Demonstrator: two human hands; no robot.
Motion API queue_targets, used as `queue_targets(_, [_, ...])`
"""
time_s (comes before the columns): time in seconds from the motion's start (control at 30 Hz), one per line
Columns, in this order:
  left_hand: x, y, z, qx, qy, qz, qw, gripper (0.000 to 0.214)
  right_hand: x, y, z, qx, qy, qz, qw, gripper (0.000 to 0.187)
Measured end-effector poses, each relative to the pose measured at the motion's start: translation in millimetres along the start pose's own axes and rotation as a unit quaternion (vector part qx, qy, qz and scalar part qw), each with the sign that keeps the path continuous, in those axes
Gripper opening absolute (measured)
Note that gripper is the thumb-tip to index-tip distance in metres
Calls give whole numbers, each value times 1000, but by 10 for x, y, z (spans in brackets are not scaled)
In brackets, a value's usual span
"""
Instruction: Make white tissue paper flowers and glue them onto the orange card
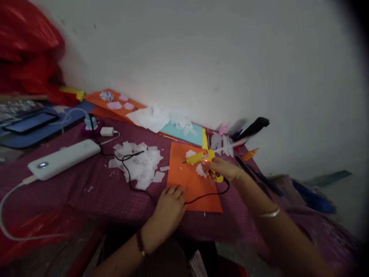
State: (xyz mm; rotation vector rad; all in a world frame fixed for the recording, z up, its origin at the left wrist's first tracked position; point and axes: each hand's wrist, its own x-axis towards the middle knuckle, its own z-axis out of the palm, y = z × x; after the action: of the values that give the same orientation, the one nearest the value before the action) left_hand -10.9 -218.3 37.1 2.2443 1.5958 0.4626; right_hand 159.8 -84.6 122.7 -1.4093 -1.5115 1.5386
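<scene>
A yellow hot glue gun (197, 158) is gripped in my right hand (217, 169), its nozzle pointing left over an orange paper sheet (180, 173). A small light on the gun glows orange-red, and its black cord (201, 198) loops down across the sheet. Two small white crumpled paper pieces (190, 154) show on the sheet near the gun. My left hand (170, 207) lies palm down with fingers laid out at the sheet's lower left edge, beside the cord. Left of the sheet is a loose pile of cut white paper pieces (141, 163).
A white power bank (65, 158) and a plug adapter (91, 127) stand on the left, with cables around them. Behind lie more orange sheets (99, 94) with crumpled paper pieces, and a light blue sheet (183, 134). Pens and tools cluster by a black handle (256, 125) at right.
</scene>
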Motion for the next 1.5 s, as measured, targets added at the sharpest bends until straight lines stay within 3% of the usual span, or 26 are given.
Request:
queue_targets(0.03, [-11,-14,13,-11,11,-3,1000,33,-84,90,34,32,-17,-11,999,31])
queue_targets(0.1, [-26,-52,40,-30,36,-3,999,31,-232,323,175,134,18,-50,990,37])
queue_targets(0.23, [-74,-80,22,-82,63,8,995,38,-350,726,622,291,7,-63,954,42])
queue_targets(0.37, [-224,7,-108,-114,77,16,990,57,-375,730,928,370,27,-118,921,43])
queue_targets(0.47, [-344,58,-251,-149,52,24,987,71,-432,640,993,369,29,-166,914,41])
queue_targets(0.57, [-367,80,-399,-255,0,47,966,71,-517,621,1016,361,20,-186,914,43])
queue_targets(0.7, [-205,167,-453,-410,-13,71,909,30,-600,652,1037,332,10,-197,922,46])
queue_targets(0.77, [-100,222,-443,-398,10,50,916,13,-601,637,1020,311,17,-197,929,46])
queue_targets(0.87, [25,226,-589,-321,54,42,945,15,-558,555,934,269,20,-202,941,42])
queue_targets(0.97, [142,93,-1140,-206,99,14,973,20,-469,455,786,238,-23,-229,944,39])
queue_targets(1.03, [242,-40,-1737,-163,122,-11,979,22,-364,425,667,232,-41,-233,944,39])
queue_targets(1.13, [395,-187,-2780,95,189,-73,975,27,-126,466,473,250,-5,-205,946,41])
queue_targets(1.17, [436,-204,-3114,176,212,-88,957,29,-33,496,406,258,9,-194,946,42])
queue_targets(1.23, [505,-189,-3701,332,267,-159,891,35,145,562,273,274,40,-181,944,41])
queue_targets(1.3, [576,-138,-4169,457,302,-155,822,47,289,628,146,278,75,-169,943,40])
queue_targets(1.4, [735,-86,-4699,561,332,-170,739,70,400,718,-2,269,123,-139,945,39])
queue_targets(1.5, [968,-171,-5056,608,351,-152,696,92,392,778,-64,234,100,-122,959,34])
